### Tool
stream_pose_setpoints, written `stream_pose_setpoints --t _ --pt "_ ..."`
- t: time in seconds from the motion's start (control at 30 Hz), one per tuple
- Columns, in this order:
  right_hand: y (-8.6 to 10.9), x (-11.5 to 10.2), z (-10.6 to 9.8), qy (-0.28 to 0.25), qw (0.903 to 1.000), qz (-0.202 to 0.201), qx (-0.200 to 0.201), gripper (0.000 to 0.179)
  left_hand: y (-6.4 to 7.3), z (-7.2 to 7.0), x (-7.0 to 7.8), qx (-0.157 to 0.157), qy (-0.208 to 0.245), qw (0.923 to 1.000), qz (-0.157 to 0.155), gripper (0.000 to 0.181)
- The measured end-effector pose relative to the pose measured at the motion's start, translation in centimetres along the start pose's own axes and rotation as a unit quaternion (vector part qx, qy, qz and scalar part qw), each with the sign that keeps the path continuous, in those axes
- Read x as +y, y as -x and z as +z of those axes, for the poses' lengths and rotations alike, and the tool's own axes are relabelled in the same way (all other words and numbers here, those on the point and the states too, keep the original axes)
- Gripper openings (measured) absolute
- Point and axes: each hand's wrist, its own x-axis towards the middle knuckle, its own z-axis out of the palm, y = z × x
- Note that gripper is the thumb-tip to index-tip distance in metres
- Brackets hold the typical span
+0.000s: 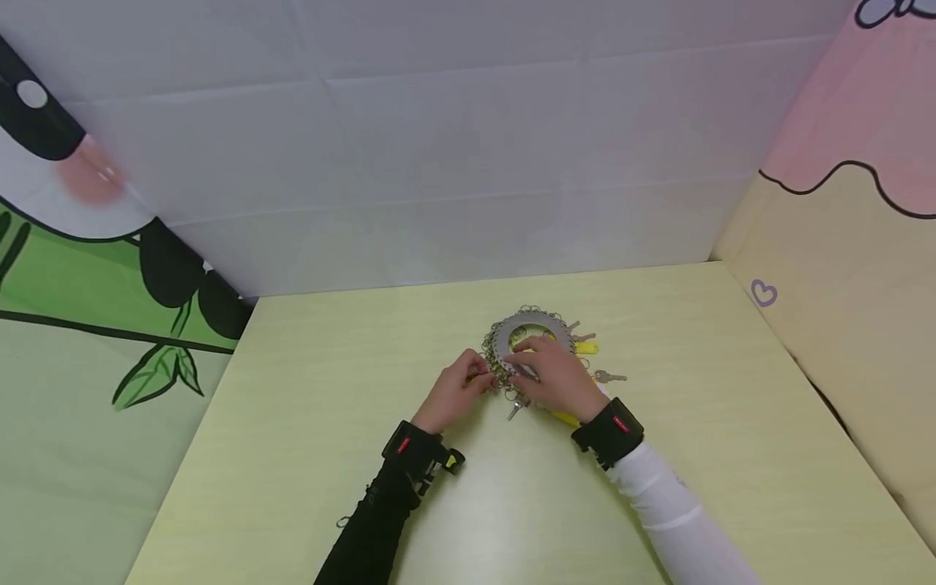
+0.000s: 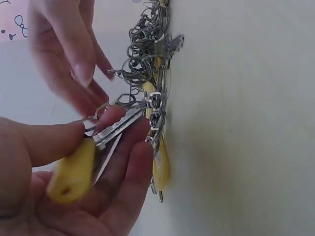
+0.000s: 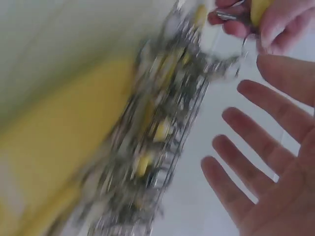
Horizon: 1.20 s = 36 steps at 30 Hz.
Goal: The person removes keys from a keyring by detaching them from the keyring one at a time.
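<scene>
A grey metal ring point(image 1: 554, 326) fringed with many small split rings and keys lies on the table. My left hand point(image 1: 452, 392) is at its left edge. In the left wrist view the thumb and fingers pinch a key with a yellow head point(image 2: 74, 172), its silver blade pointing toward the split rings point(image 2: 142, 54). My right hand point(image 1: 559, 378) reaches over the ring's near right side. The right wrist view shows its fingers point(image 3: 256, 132) straight and spread beside the blurred bunch of keys point(image 3: 152, 123).
A silver key point(image 1: 609, 376) and a yellow-headed key point(image 1: 587, 347) stick out from the ring's right side. A broad yellow piece point(image 3: 74, 118) hangs by the bunch, blurred. The pale table point(image 1: 329, 374) meets a whitish cloth wall point(image 1: 439, 162) behind and printed cloth at both sides.
</scene>
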Motion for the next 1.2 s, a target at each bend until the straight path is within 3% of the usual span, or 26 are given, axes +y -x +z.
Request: stream_pose_setpoints --t 0.13,0.27,0.53,0.63,0.87,1.2 --pt "-0.6 -0.4 0.7 -0.036 0.9991 -0.02 -0.012 0.013 0.0 0.2 0.0 -0.02 0.041 0.9988 -0.02 0.011" --pt "-1.0 -0.4 0.9 -0.072 0.9973 0.002 -0.013 0.005 0.1 -0.1 0.1 -0.028 0.048 0.998 -0.031 0.018" --pt "-1.5 0.4 0.8 -0.161 0.9868 0.013 -0.012 0.007 -0.1 -1.0 -0.1 -0.022 0.048 0.9986 -0.008 0.029" --pt "-1.5 0.6 0.7 -0.171 0.9851 0.015 -0.01 0.007 -0.1 -0.9 -0.3 -0.021 0.049 0.9986 -0.004 0.028" --pt "-1.7 1.3 0.9 -0.203 0.9786 0.032 -0.008 0.007 -0.6 0.1 -0.4 0.027 0.007 0.9994 0.022 0.018" --pt "-1.8 1.5 0.7 -0.223 0.9742 0.034 -0.01 0.007 -0.7 0.0 -0.9 0.006 0.072 0.9965 0.041 0.02"
